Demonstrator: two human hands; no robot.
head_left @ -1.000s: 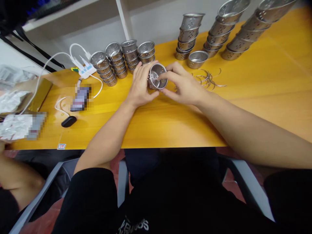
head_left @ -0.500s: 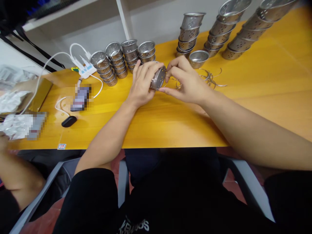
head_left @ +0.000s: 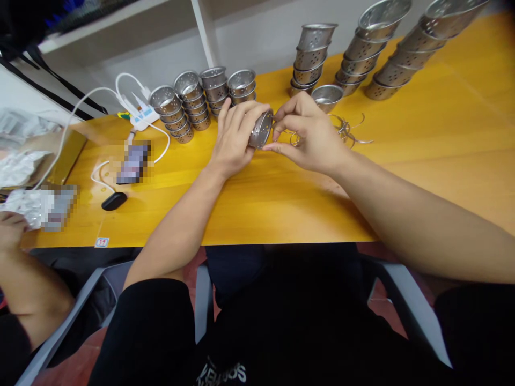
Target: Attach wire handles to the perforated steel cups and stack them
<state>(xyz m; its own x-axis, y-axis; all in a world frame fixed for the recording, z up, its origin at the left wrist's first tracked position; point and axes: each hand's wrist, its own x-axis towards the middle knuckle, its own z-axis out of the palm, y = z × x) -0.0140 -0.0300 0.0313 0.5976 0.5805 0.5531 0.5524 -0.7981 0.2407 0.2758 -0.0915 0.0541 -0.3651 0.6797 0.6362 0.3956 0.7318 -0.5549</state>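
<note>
My left hand (head_left: 235, 134) is wrapped around a small perforated metal cup (head_left: 260, 130), tipped on its side with its mouth facing right. My right hand (head_left: 308, 131) has its thumb and fingertips pinched at the cup's rim; whatever lies between them is too small to make out. Behind and beside the right hand, a loose tangle of thin metal rings and strips (head_left: 346, 130) lies on the table. Just past that hand stands a single metal cup (head_left: 328, 96), upright.
Stacks of perforated cups (head_left: 185, 99) stand at the back left, with taller leaning stacks (head_left: 362, 51) at the back right. A power strip (head_left: 144, 117), a phone (head_left: 134, 162) and a black oval object (head_left: 114, 201) lie left on the wooden table (head_left: 281, 209). Another person's hand (head_left: 11, 229) is at far left.
My right fingertips have shifted slightly at the rim, and the cup has turned a little in my left hand. At far left, the other person's hand has come further into view.
</note>
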